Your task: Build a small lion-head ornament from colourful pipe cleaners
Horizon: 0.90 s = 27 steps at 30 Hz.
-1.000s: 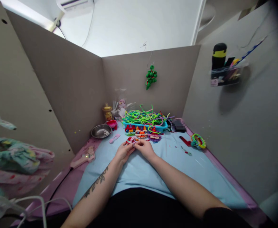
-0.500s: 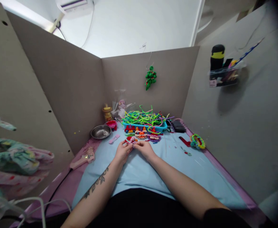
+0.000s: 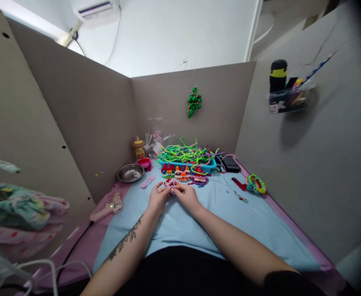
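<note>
Blue and pink tabletop (image 3: 260, 218) with metal bowl (image 3: 126, 174), blue tray (image 3: 210, 166), glue gun (image 3: 104, 212)

held piece (image 3: 170, 183): apparently fuzzy | bowl (image 3: 125, 176): shiny metal | partition (image 3: 162, 98): smooth, matt

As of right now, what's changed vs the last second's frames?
Little. The red-and-white piece looks slightly turned between the left hand and right hand; both still hold it, nothing taken or let go. The scene slid slightly left in frame, likely camera motion. Tray, bowl and glue gun stayed put.
</note>
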Motion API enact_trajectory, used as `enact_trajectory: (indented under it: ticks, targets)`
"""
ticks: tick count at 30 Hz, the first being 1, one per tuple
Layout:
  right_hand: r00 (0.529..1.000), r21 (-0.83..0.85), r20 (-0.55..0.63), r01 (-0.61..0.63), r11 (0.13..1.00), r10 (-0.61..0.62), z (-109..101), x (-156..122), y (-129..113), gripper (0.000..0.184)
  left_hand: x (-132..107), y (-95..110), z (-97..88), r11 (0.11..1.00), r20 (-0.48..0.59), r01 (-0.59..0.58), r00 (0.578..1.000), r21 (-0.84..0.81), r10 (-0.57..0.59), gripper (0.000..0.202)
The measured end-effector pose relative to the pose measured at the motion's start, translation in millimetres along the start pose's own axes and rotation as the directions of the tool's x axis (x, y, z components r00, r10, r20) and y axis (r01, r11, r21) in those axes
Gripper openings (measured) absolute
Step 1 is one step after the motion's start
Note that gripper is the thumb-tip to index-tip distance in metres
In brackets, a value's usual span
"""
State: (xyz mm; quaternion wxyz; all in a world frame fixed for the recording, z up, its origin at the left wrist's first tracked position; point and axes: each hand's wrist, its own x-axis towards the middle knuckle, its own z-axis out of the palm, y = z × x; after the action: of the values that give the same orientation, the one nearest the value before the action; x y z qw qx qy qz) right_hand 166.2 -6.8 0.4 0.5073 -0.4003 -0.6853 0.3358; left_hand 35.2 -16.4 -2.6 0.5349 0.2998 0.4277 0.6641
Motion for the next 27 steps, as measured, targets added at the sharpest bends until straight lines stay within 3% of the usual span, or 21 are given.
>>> enact_trajectory:
  ticks: [6,11,20,27]
  targets:
    - [0.991,-0.11,0.027,0.133,0.985,-0.131,2.3,-5.6,-2.9,0.019,-0.8,-0.1,-1.2,1.0,-0.011,-0.031,0.999,-0.006,0.031,0.063]
    - [0.986,-0.198,-0.018,0.157,0.967,-0.164,1.1,-2.8,1.4,0.017,-3.2,1.2,0.5,0.999,0.013,-0.013,1.0,-0.051,0.013,0.066]
    - [0.988,-0.194,-0.053,0.13,0.972,-0.143,0.2,-0.5,2.0,0.018,-3.2,-2.4,-1.4,0.994,0.034,-0.097,0.995,0.046,0.096,0.094]
    - [0.997,-0.114,-0.076,-0.004,0.993,-0.005,0.8,1.6,1.0,0.017,-2.8,-6.0,-0.3,0.968,0.04,-0.182,0.983,0.173,0.178,0.098]
